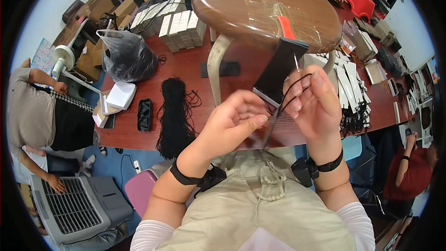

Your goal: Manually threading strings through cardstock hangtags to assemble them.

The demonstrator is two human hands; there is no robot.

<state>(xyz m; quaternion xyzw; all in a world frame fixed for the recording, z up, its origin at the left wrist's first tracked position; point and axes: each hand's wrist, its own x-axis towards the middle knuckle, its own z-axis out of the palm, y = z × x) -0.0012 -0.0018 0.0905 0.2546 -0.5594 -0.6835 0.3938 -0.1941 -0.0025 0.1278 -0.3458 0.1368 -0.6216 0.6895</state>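
A pinch of my right hand [316, 104], thumb against fingertips, has hold of a thin black cord [293, 85] that bends in a loop. My left hand [234, 123] is curled in beside the lower stretch of cord, its thumb and fingertips closed at the strands, partly hidden. Just above both hands, a flat black block [280, 70] with a pale lower edge sticks out from the rim of a brown round stool [232, 0]. A thin silvery needle or hook [296, 60] shows on the block near my right fingertips. Clear tape and an orange-red strip [285, 27] lie on the stool seat.
The stool stands on a red-brown table [186, 72]. Left of it lie a bundle of black cords [174, 118], a black tray [145, 115], a dark plastic bag [127, 56] and stacked white boxes [182, 30]. White strips [349, 83] lie at right. Other people are on both sides.
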